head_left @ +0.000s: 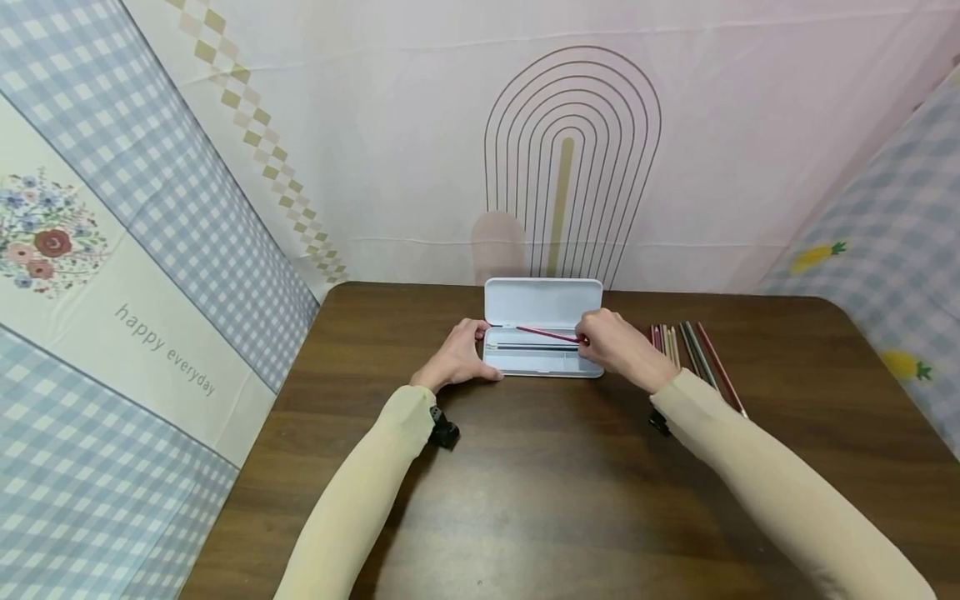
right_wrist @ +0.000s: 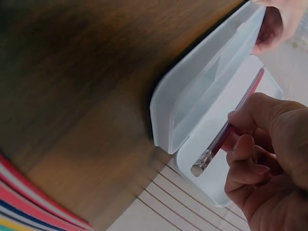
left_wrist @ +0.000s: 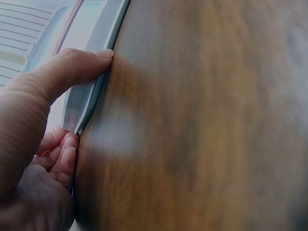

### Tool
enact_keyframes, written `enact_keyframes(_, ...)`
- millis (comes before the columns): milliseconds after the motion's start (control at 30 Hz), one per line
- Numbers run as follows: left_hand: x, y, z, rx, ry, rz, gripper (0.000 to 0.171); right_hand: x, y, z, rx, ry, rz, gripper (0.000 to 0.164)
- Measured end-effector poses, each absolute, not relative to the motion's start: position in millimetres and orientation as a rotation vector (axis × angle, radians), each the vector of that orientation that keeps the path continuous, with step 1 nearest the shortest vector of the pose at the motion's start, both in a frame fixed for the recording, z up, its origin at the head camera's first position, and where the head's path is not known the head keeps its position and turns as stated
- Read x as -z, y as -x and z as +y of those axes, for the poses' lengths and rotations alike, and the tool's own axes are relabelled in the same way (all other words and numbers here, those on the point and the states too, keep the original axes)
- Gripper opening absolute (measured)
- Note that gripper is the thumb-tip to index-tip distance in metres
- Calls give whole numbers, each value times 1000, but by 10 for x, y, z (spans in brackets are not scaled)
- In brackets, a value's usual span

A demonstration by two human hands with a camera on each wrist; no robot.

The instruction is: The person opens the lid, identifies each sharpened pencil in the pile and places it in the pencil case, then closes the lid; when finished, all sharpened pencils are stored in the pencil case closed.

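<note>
A white pencil case [head_left: 525,361] lies with its lid [head_left: 543,302] raised at the back of the table. My left hand [head_left: 459,357] grips its left end, thumb on the front edge and fingers round the corner; the left wrist view shows the thumb [left_wrist: 86,62] across the rim. Over the tray, my right hand [head_left: 611,342] pinches a red pencil [head_left: 546,334] near its eraser end. That pencil slants across the case, its metal ferrule and pale eraser [right_wrist: 199,168] showing in the right wrist view. Beneath it, slim pencils [head_left: 517,346] lie lengthwise in the tray.
To the right of the case, several coloured pencils [head_left: 697,354] lie side by side on the brown wooden table [head_left: 525,500], partly behind my right forearm. A patterned cloth [head_left: 405,167] hangs right behind the table's back edge.
</note>
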State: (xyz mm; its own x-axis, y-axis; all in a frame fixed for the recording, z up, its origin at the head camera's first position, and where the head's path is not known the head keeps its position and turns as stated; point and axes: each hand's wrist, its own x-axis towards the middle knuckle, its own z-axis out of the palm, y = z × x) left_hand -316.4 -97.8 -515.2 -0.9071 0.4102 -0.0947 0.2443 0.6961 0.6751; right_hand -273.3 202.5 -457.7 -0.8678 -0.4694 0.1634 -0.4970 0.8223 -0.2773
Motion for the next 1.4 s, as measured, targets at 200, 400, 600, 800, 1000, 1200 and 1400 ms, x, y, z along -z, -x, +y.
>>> enact_keyframes(200,5154,3173,-962,-1017,-520,2663,87,4623,2856,1919,-379,-894,-2868,17)
enact_keyframes(400,5150,3168,-954,-1024,-517,2659,89,4673,2958,1849,-315,-965,-2863,16)
enact_keyframes(600,5139,3163,-949,-1029,-525,2660,88,4701,3017,1830,-320,-961,-2894,18)
enact_keyframes(800,5142,3168,-950,-1023,-526,2670,88,4720,3070,1832,-320,-979,-2896,23)
enact_keyframes(1000,5138,3162,-959,-1027,-514,2657,87,4730,3088,1804,-306,-985,-2934,19)
enact_keyframes(1200,5143,3161,-971,-1031,-512,2659,87,4731,3105,1797,-293,-1008,-2935,19)
enact_keyframes(1400,5147,3158,-983,-1016,-515,2659,89,4735,3114,1811,-282,-1049,-2901,12)
